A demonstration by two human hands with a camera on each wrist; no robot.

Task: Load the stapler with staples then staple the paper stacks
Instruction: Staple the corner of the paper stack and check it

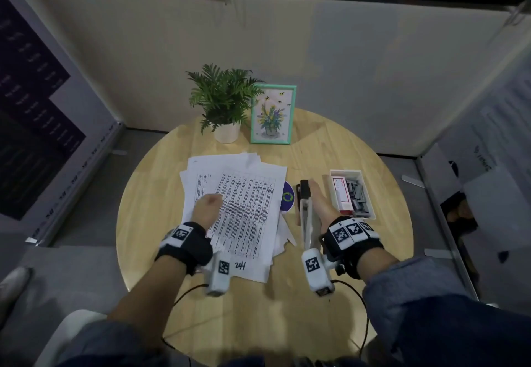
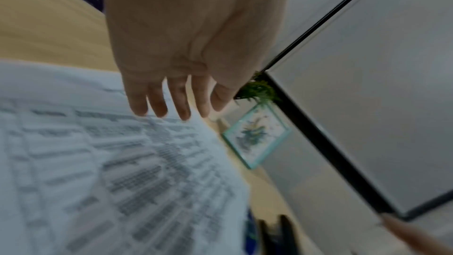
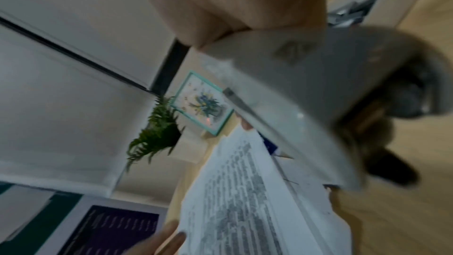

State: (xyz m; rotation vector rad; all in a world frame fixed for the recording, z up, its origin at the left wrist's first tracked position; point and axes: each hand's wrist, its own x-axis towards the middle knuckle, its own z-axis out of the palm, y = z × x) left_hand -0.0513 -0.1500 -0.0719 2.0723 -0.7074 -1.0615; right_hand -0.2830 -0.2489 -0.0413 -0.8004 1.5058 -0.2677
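Stapler (image 1: 305,211) gripped in right hand (image 1: 318,204), just right of papers (image 1: 244,194).

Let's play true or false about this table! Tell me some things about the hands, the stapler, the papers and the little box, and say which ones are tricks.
1. The right hand holds the stapler. True.
2. The left hand holds a pencil. False: its fingers reach over the papers, holding nothing.
3. The white box sits to the right of the stapler. True.
4. The plant stands on the papers. False: it stands on the table behind them, beside the picture frame.
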